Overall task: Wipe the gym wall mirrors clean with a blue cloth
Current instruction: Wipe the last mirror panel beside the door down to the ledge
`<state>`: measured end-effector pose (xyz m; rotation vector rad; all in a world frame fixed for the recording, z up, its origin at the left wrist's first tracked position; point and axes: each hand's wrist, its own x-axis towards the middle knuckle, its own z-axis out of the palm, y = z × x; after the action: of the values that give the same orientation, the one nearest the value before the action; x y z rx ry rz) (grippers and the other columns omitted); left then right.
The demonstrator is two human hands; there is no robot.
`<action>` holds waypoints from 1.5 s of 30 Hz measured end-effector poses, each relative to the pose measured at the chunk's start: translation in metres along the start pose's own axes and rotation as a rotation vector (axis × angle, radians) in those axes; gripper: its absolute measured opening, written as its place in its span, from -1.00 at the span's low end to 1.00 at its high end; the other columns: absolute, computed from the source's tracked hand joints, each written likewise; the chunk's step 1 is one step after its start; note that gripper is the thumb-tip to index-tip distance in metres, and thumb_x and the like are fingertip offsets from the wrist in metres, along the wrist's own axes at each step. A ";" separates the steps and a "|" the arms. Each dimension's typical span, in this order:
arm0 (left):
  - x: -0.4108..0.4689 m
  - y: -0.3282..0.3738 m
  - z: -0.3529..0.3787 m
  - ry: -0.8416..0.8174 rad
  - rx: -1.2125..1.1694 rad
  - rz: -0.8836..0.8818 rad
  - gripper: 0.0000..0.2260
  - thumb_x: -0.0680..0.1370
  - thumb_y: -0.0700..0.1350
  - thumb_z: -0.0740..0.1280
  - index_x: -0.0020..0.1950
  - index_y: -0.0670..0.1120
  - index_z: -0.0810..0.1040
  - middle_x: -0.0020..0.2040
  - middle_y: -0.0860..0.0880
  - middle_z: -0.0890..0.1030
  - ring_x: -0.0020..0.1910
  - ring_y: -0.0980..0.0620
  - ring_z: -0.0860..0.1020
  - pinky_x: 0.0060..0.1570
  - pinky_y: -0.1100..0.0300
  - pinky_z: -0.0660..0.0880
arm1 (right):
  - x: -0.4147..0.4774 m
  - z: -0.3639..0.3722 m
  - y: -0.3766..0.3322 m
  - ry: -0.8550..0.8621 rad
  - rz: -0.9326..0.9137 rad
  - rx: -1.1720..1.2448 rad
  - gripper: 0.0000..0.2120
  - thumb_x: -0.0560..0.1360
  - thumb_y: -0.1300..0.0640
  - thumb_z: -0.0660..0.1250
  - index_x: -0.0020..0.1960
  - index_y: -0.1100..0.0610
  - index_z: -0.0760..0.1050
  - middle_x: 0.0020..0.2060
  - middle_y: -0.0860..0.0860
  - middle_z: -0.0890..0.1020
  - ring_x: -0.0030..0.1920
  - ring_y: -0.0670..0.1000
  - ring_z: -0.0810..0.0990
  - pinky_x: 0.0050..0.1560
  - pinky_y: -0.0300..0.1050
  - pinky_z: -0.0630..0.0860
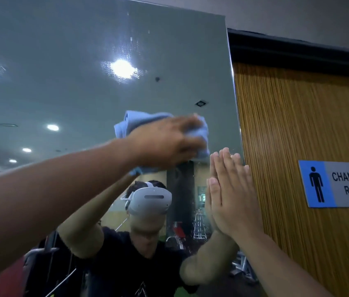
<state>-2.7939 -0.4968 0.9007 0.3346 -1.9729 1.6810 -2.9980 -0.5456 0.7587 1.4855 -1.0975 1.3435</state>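
Note:
A large wall mirror (83, 67) fills the left and middle of the head view. Streaks and droplets show on its glass near the reflected ceiling light. My left hand (165, 142) reaches up across the view and presses a bunched blue cloth (201, 136) against the mirror near its right edge. The hand covers much of the cloth, and its fingers look blurred. My right hand (233, 196) lies flat on the glass with straight fingers, just below and right of the cloth, at the mirror's right edge.
A wooden door or panel (298, 125) stands right beside the mirror, with a blue and grey "CHANGING ROOM" sign (338, 183). A dark frame (298, 50) runs above it. Gym equipment and a person wearing a white headset appear as reflections in the mirror.

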 end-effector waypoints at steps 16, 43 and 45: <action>0.011 -0.071 -0.001 0.108 0.047 -0.350 -0.78 0.65 0.14 0.22 0.23 0.15 0.55 0.39 0.00 0.42 0.21 -0.12 0.51 0.06 0.10 0.38 | 0.000 0.003 0.001 -0.018 0.009 -0.006 -0.38 0.68 -0.12 -0.37 0.68 0.09 -0.10 0.67 -0.03 -0.09 0.66 -0.03 -0.19 0.64 0.06 -0.14; 0.089 -0.048 0.011 0.071 -0.039 -0.367 -0.72 0.69 0.11 0.17 0.34 0.12 0.53 0.43 -0.05 0.38 0.39 -0.11 0.39 0.30 -0.01 0.35 | -0.033 -0.006 0.029 0.002 0.043 0.122 -0.45 0.72 0.02 -0.07 0.68 0.12 -0.02 0.67 -0.02 0.02 0.65 -0.10 -0.11 0.62 -0.19 -0.14; 0.102 -0.039 0.012 0.019 -0.039 -0.341 -0.69 0.69 0.12 0.14 0.39 0.13 0.49 0.49 -0.06 0.34 0.44 -0.11 0.35 0.35 -0.03 0.33 | -0.034 -0.006 0.029 0.020 0.049 0.143 -0.45 0.72 0.04 -0.04 0.68 0.12 0.01 0.67 -0.03 0.05 0.65 -0.10 -0.09 0.63 -0.17 -0.10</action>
<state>-2.8614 -0.5014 0.9870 0.6012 -1.8117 1.4221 -3.0293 -0.5450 0.7261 1.5532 -1.0489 1.4948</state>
